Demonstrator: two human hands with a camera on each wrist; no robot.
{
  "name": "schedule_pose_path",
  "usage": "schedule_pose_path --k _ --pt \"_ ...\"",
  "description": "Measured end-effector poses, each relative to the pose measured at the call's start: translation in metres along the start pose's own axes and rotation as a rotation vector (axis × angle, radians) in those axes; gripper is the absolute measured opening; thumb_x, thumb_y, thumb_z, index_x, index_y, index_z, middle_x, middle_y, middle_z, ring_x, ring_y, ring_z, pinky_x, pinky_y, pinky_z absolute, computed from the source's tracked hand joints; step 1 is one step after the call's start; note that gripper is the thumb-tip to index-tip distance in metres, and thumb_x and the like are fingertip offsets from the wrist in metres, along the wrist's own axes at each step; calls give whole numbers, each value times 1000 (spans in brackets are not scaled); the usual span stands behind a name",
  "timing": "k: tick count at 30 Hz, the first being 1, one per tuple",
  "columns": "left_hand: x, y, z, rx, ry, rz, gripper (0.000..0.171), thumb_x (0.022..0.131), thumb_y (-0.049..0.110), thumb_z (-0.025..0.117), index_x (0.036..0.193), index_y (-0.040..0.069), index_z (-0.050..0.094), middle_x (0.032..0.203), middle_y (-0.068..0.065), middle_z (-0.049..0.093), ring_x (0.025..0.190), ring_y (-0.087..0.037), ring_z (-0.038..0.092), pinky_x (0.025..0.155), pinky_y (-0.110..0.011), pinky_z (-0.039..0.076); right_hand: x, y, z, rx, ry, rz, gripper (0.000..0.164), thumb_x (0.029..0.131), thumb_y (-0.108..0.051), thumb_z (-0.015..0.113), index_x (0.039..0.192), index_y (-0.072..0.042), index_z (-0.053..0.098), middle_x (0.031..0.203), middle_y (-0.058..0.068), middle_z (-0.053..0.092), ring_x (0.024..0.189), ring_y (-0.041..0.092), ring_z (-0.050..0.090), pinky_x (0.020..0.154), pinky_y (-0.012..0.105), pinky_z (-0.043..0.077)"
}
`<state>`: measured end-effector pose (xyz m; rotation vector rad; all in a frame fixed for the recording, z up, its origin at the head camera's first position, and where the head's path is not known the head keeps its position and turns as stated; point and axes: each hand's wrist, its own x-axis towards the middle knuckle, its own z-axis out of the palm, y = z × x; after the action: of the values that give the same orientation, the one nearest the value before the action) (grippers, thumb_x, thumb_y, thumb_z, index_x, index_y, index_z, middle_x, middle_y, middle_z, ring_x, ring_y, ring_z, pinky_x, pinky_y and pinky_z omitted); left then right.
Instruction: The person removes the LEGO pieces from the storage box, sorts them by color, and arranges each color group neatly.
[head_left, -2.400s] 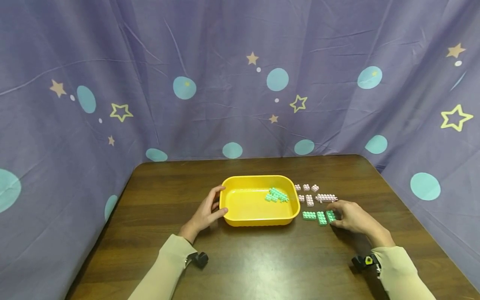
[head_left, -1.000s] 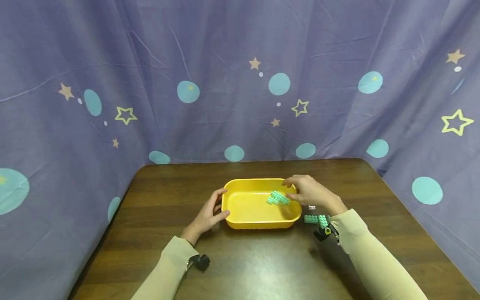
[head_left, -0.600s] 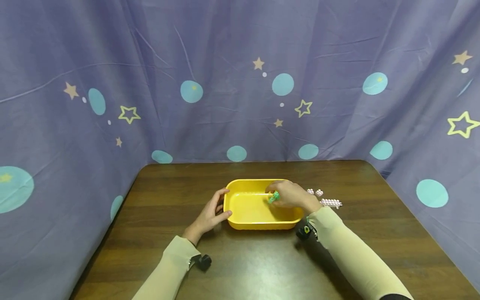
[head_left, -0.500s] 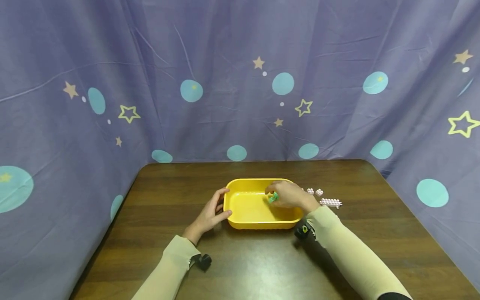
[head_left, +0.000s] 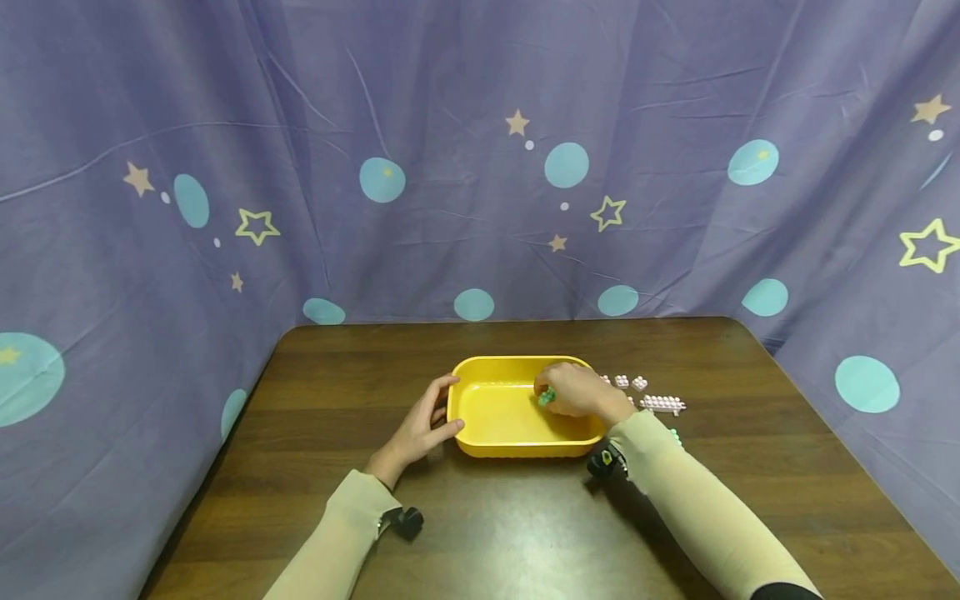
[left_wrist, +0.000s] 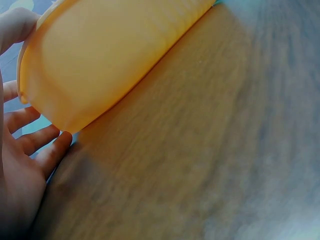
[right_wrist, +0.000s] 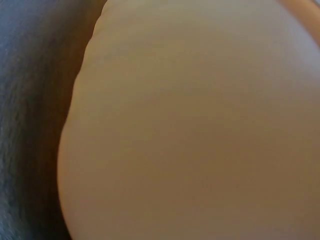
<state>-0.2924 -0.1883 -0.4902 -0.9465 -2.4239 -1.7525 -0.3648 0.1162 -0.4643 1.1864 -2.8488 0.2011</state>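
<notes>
My left hand [head_left: 416, 429] holds the left end of a yellow plastic tray [head_left: 487, 412], thumb toward the front corner and forefinger toward the back one. From the left wrist, the fingers [left_wrist: 52, 155] show against the tray's outer wall [left_wrist: 110, 55]. Inside the tray's right half, my right hand [head_left: 576, 390] pinches mint-green building bricks [head_left: 547, 397]; the palm hides most of them, so their exact shape cannot be told. The tray's wall [right_wrist: 190, 125] fills nearly all of the right wrist view, where no fingers appear.
Right of the tray lie small pink bricks [head_left: 639, 383] and a long pink joined piece [head_left: 663, 404]. A green brick [head_left: 675, 436] peeks out behind the right sleeve [head_left: 675, 483]. The brown table [head_left: 360, 358] meets a patterned curtain [head_left: 420, 242] at its back edge.
My right hand has moved left from the green bricks on the table into the tray and taken hold of green bricks there. My left hand keeps its hold on the tray.
</notes>
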Motion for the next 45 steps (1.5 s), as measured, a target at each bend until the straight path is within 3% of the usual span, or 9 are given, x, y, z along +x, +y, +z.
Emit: schedule_pose_path --k 8,14,20,24,28,33,40,45 --pt "2 2 0 7 3 2 66 90 2 64 143 -12 27 152 -34 23 135 -50 35 103 -59 40 -2 2 -1 -9 5 -9 10 79 -16 75 89 -17 72 91 -3 71 83 17 66 77 35 55" --pt "2 5 0 2 2 -3 66 90 2 64 143 -12 27 152 -34 23 135 -51 34 103 -60 39 -2 2 -2 4 5 6 8 83 -19 73 91 -18 72 92 -3 71 85 15 65 80 33 55" --pt "3 5 0 0 3 7 66 90 1 64 142 -13 27 151 -35 22 135 -51 35 103 -60 39 -3 -2 -12 26 47 22 10 83 -23 74 92 -20 73 89 -6 71 81 16 66 74 36 56" --pt "3 3 0 1 10 4 66 89 0 64 142 -12 27 151 -34 23 135 -50 35 103 -59 40 -6 -6 -23 38 39 65 18 81 -22 76 99 -22 73 98 -9 71 87 19 67 71 41 56" --pt "2 2 0 5 13 -4 67 89 1 65 143 -12 27 151 -33 25 135 -50 35 103 -58 40 -10 -9 -32 45 35 53 23 82 -21 75 105 -21 73 106 -7 70 88 19 67 67 39 56" --pt "1 2 2 0 10 4 67 89 -1 64 143 -12 27 150 -34 25 135 -52 35 103 -61 40 -18 -11 -42 62 79 26 21 84 -22 73 105 -19 73 104 -5 69 85 21 67 62 37 54" --pt "1 2 1 -14 6 18 66 89 -2 64 142 -14 26 150 -36 24 134 -54 33 102 -63 39 -35 -10 -52 44 141 57 19 82 -24 75 101 -26 73 101 -8 67 88 22 68 63 39 55" --pt "0 1 1 -24 3 19 66 89 -1 63 142 -15 25 149 -36 23 134 -56 32 103 -64 37 -49 -10 -57 40 154 77 21 82 -24 77 103 -24 74 101 -8 67 82 19 67 60 35 53"
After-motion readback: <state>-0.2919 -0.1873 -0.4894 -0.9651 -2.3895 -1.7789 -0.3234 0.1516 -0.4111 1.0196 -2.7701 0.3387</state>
